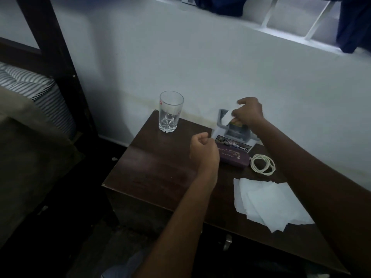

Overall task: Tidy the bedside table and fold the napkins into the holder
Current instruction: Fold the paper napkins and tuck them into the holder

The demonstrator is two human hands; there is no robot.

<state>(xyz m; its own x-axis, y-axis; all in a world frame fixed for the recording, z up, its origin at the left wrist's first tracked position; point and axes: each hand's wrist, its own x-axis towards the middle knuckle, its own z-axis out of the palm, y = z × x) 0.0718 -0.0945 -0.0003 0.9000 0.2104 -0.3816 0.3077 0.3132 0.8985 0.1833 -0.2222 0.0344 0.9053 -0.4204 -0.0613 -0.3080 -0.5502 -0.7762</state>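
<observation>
On the dark wooden bedside table (pixel 152 167) a grey napkin holder (pixel 235 133) stands at the back by the wall. My right hand (pixel 250 113) is over it and pinches a folded white napkin (pixel 227 117) whose lower end is at the holder's opening. My left hand (pixel 202 150) hovers over the table's middle with fingers curled into a fist and nothing in it. Several flat white napkins (pixel 269 201) lie overlapped near the table's right front.
A clear drinking glass (pixel 170 112) stands at the table's back left. A purple case (pixel 233 156) lies in front of the holder, a coiled white cord (pixel 263 163) beside it. A bed with a striped mattress (pixel 36 91) and dark frame is at left.
</observation>
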